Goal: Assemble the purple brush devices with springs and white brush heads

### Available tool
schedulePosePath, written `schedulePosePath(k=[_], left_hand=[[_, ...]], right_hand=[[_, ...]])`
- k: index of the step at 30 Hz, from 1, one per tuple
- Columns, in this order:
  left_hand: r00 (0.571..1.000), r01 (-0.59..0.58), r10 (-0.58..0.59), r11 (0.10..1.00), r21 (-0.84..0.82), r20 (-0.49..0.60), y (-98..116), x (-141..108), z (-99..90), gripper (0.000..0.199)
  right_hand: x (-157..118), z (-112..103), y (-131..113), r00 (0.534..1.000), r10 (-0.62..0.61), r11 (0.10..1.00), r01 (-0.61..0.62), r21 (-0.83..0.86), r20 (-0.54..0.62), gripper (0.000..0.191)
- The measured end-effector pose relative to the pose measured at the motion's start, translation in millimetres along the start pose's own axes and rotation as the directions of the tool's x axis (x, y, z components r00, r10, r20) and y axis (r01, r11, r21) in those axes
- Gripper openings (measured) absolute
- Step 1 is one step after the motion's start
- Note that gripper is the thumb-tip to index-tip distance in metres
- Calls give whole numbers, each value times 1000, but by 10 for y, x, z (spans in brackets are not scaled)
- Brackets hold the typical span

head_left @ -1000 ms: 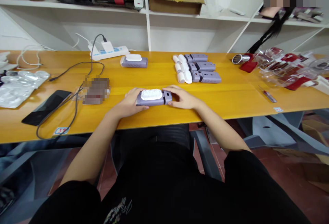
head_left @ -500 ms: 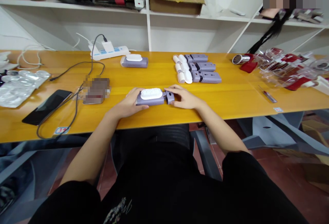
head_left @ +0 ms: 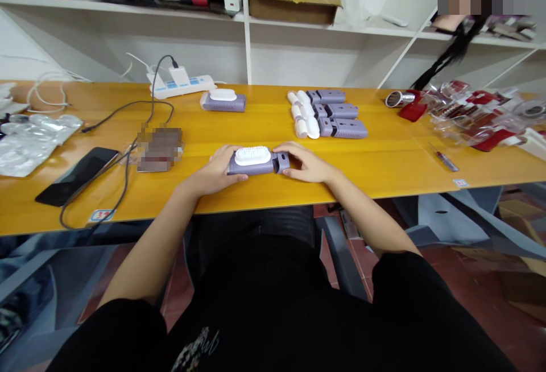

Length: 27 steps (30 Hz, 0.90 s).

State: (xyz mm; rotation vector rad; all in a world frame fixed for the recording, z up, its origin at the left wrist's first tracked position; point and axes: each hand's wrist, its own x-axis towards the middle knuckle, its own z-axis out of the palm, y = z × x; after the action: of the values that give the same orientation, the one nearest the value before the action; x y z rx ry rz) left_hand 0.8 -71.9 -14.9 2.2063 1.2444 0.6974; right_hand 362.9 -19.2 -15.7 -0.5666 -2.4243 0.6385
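Note:
On the table's near side, my left hand (head_left: 212, 172) grips the outer end of a purple perforated casing (head_left: 256, 170). A white oval brush head (head_left: 252, 156) with bristles lies on top of that casing. My right hand (head_left: 310, 165) has its fingers and thumb round a small purple end piece (head_left: 282, 162). This end piece meets the casing's right end, with a dark notch visible between the two. Whether they are joined I cannot tell.
Behind my hands lies another purple casing (head_left: 232, 103) with a white top. Several purple casings (head_left: 348, 128) and white parts (head_left: 302, 113) lie in rows. A phone (head_left: 77, 176), a dark cable (head_left: 127, 184), a power strip (head_left: 187, 87) and a screwdriver (head_left: 446, 160) are also on the table.
The purple casing has shifted very slightly right, so it sits a little nearer the end piece. Both hands keep nearly the same place and grip.

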Motion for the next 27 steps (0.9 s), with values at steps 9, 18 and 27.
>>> schedulePosePath(k=[9, 18, 27], left_hand=[[1000, 0, -1, 1000, 25, 13, 3, -8, 5, 75], [1000, -5, 3, 998, 69, 25, 27, -8, 29, 76], [999, -30, 29, 999, 40, 20, 76, 15, 53, 75]], right_hand=[[-45, 21, 24, 1000, 25, 1000, -25, -1, -5, 50], [-67, 41, 106, 999, 35, 999, -34, 29, -32, 47], [-43, 85, 74, 999, 24, 998, -21, 67, -46, 51]])
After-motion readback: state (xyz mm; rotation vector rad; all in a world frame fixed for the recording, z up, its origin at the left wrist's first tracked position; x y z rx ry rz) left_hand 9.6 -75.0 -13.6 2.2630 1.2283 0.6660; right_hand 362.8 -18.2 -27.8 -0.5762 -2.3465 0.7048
